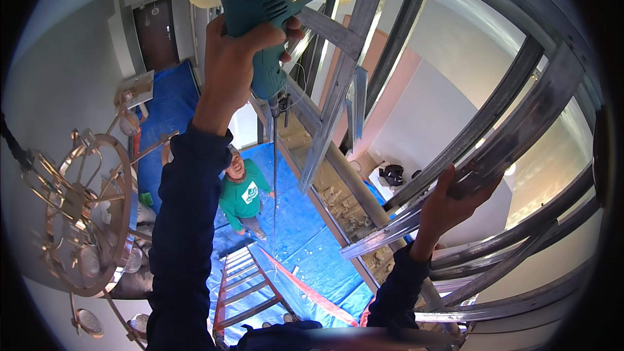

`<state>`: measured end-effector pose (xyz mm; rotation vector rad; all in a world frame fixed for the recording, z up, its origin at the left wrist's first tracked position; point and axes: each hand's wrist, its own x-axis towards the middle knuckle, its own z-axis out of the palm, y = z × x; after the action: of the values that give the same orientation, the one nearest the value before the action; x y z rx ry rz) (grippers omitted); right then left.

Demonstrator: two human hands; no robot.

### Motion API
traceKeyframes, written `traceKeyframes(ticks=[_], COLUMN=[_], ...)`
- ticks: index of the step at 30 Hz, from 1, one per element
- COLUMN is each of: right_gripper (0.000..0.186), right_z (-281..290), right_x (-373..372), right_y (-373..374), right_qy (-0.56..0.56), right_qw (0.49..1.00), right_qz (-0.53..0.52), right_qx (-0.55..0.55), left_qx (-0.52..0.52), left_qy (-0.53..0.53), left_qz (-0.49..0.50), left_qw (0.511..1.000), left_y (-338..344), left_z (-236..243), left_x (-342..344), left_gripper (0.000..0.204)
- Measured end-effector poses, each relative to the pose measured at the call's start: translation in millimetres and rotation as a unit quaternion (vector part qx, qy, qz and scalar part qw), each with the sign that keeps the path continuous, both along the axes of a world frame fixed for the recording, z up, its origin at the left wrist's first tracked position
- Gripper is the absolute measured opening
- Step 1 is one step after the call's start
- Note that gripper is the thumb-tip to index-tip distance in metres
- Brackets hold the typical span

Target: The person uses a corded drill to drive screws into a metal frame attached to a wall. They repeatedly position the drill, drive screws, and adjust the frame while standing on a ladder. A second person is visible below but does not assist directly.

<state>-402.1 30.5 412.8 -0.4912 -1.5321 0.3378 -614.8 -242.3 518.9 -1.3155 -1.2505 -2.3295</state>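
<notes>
My left hand [237, 68], raised at the upper middle, is wrapped around the handle of a dark green corded drill [257, 3]. The drill's body points up and to the right, and its front end runs out of view at the top edge. From the bottom of the handle a dark cord [275, 162] hangs straight down. At the right, my right hand [442, 214] grips a curved grey metal stud [523, 127] from below, and the stud partly hides its fingers. More metal studs [338, 101] stand between the two hands.
Far below, a person in a green shirt [242, 188] stands on blue sheeting [305, 221] looking up. An orange stepladder [244, 286] rises beneath me. A chandelier [84, 214] hangs close on the left. Wooden ledge [338, 205] with debris runs below the framing; a door [156, 36] is far off.
</notes>
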Motion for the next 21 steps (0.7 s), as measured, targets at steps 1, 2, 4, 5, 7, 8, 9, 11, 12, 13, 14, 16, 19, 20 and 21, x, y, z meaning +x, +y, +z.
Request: traceKeyframes(ticks=[1,2,4,5,7,8,9,11,12,13,14,16,19,20,21], right_gripper=[0.087,0.087,0.086,0.085,0.085,0.085,0.085,0.084,0.084,0.084,0.084,0.085,0.085,0.085,0.084], right_z=[0,1,2,2,2,2,2,1,1,0,0,-1,-2,-2,-2], right_x=[0,1,1,1,1,1,1,0,0,0,0,1,1,1,2], right_y=[-1,-1,-2,-3,-3,-2,-1,1,2,3,3,4,4,3,3], right_qy=[0.003,0.002,0.003,0.005,0.014,0.015,0.018,0.021,0.022,0.023,0.022,0.02,0.016,0.015,0.012], right_qw=[1.0,1.0,1.0,1.0,0.999,0.999,1.0,1.0,1.0,0.999,0.999,0.999,1.0,1.0,1.0], right_qz=[0.006,0.006,0.005,0.012,0.026,0.022,0.02,0.018,0.018,0.016,0.02,0.024,0.024,0.025,0.024], right_qx=[-0.005,-0.007,-0.015,-0.017,-0.028,-0.018,-0.01,0.006,0.013,0.02,0.018,0.01,0.008,0.007,0.006], left_qx=[-0.008,-0.008,-0.008,-0.016,-0.03,-0.026,-0.022,-0.013,-0.007,-0.002,-0.004,-0.007,0.001,0.003,0.005], left_qy=[-0.014,-0.015,-0.015,-0.009,0.002,-0.002,-0.005,-0.008,-0.008,-0.002,-0.005,-0.003,-0.012,-0.014,-0.015], left_qz=[0.004,0.0,-0.007,-0.001,0.01,0.007,0.004,-0.003,-0.007,-0.013,-0.012,-0.011,0.003,0.002,0.001], left_qw=[1.0,1.0,1.0,1.0,0.999,1.0,1.0,1.0,1.0,1.0,1.0,1.0,1.0,1.0,1.0], left_y=[2,4,7,9,12,13,15,16,16,17,17,17,18,19,19], left_z=[4,6,9,9,9,9,9,9,9,10,10,11,11,11,11], left_x=[-4,-6,-9,-11,-13,-14,-14,-15,-15,-15,-15,-15,-15,-15,-16], left_gripper=[0.031,0.031,0.031,0.035,0.043,0.044,0.044,0.04,0.034,0.03,0.03,0.03,0.031,0.031,0.031])
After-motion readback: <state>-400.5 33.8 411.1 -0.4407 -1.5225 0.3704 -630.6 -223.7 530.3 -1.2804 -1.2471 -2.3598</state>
